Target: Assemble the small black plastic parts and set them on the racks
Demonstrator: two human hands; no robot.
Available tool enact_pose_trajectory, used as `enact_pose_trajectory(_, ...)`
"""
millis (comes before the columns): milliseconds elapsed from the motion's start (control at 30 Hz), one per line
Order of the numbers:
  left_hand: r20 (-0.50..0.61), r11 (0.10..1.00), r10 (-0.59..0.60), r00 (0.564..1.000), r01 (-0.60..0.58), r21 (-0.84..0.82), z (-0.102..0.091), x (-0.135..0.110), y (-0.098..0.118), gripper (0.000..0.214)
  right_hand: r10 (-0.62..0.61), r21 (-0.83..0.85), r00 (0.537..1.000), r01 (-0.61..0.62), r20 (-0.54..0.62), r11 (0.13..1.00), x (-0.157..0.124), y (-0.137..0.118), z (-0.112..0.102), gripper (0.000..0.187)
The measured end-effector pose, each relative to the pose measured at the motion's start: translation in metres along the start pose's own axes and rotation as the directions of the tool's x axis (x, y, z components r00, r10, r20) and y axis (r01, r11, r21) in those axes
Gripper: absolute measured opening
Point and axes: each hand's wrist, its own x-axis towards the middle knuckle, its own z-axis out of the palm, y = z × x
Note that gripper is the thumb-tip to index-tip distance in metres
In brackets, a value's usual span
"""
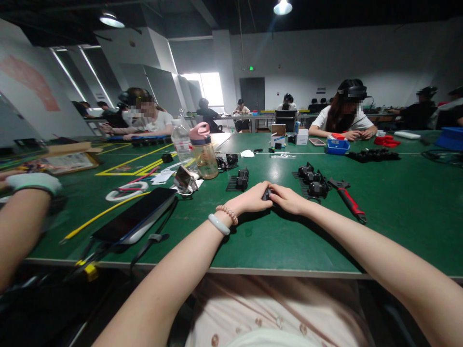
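Observation:
My left hand (253, 198) and my right hand (289, 198) meet on the green table (260, 241), both closed around a small black part (266, 194) that rests on the surface. Most of the part is hidden by my fingers. My left wrist wears a white bangle and a bead bracelet. Just beyond my hands lies a black ribbed tray (233, 183) with one black part on it. A group of several similar black parts (313, 180) sits to the right, beside red-handled pliers (349, 198).
A phone on a power bank (135, 218), a pink-lidded bottle (203, 152) and a clear bottle (181, 140) stand to the left. Another person's arm (18, 221) with a gloved hand enters at the far left. Other people work at the table's far side.

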Motion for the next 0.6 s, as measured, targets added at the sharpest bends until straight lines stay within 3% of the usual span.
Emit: enact_pose_trajectory(600,-0.005,1.0,0.008,1.0,-0.008,0.002,0.0003,-0.0002,0.0004,0.039,0.018,0.011,0.999,-0.018,-0.038,1.0,0.0017,0.0026,0.0067,0.032)
